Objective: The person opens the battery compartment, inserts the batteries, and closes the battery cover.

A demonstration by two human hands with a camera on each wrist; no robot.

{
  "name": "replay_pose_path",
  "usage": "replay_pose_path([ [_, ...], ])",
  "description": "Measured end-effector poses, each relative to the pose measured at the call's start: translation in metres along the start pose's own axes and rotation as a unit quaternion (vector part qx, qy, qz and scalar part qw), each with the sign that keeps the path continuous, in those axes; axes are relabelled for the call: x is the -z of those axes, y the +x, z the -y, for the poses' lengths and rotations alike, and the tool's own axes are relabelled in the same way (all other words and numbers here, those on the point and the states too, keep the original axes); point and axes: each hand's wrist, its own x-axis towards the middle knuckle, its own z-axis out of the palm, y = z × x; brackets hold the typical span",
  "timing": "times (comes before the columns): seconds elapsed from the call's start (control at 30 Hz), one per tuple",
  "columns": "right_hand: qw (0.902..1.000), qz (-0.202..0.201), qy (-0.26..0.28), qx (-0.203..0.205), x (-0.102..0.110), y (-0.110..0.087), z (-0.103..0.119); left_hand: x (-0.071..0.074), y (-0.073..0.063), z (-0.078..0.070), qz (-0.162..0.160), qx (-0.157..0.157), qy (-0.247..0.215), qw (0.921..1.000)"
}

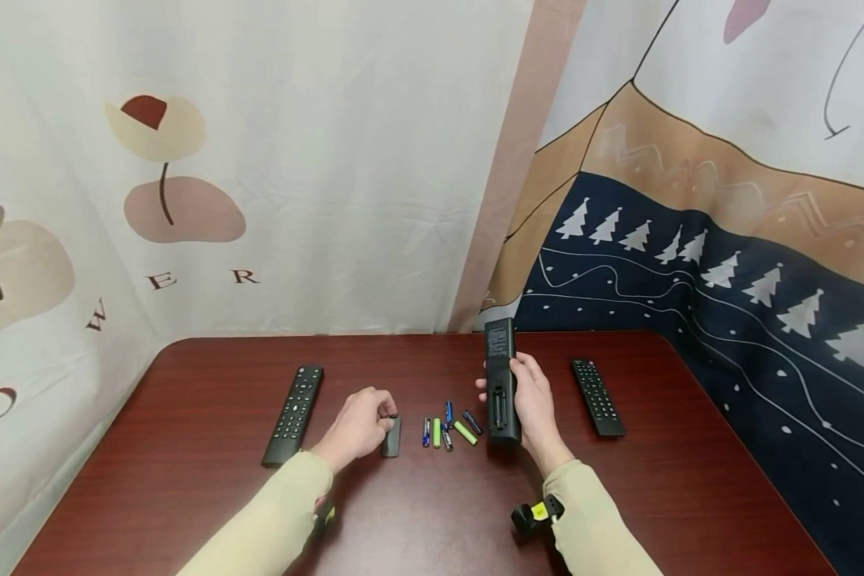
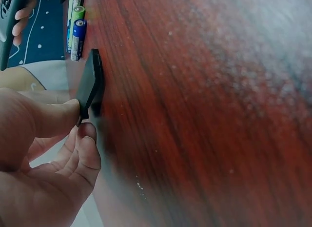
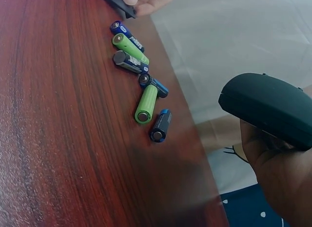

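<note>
My left hand (image 1: 358, 421) pinches one end of a small dark battery cover (image 1: 392, 440) between thumb and fingertips. In the left wrist view the cover (image 2: 89, 83) slants, its far end close over the tabletop. My right hand (image 1: 536, 404) grips a black remote control (image 1: 500, 344) above the table, its back turned towards me and its battery compartment (image 1: 500, 406) uncovered. Between the hands lie several loose batteries: a green battery (image 3: 146, 105), a dark battery (image 3: 161, 126) with a blue end, and others in green, blue and grey.
A second black remote control (image 1: 295, 414) lies buttons up left of my left hand. Another remote control (image 1: 598, 398) lies to the right of my right hand. The reddish-brown table (image 1: 209, 400) backs onto printed curtains (image 1: 346, 200).
</note>
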Motion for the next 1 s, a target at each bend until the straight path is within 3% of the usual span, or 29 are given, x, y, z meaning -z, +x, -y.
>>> replay_pose_path([
  [0.57,0.9999,-0.006,-0.01,-0.007,0.001,0.002,0.001,0.001,0.002,-0.001,-0.008,-0.007,0.012,0.9999],
  [1.0,0.9999,-0.009,-0.003,-0.009,0.003,0.003,0.001,-0.004,0.007,-0.011,-0.021,-0.04,0.015,0.9989],
])
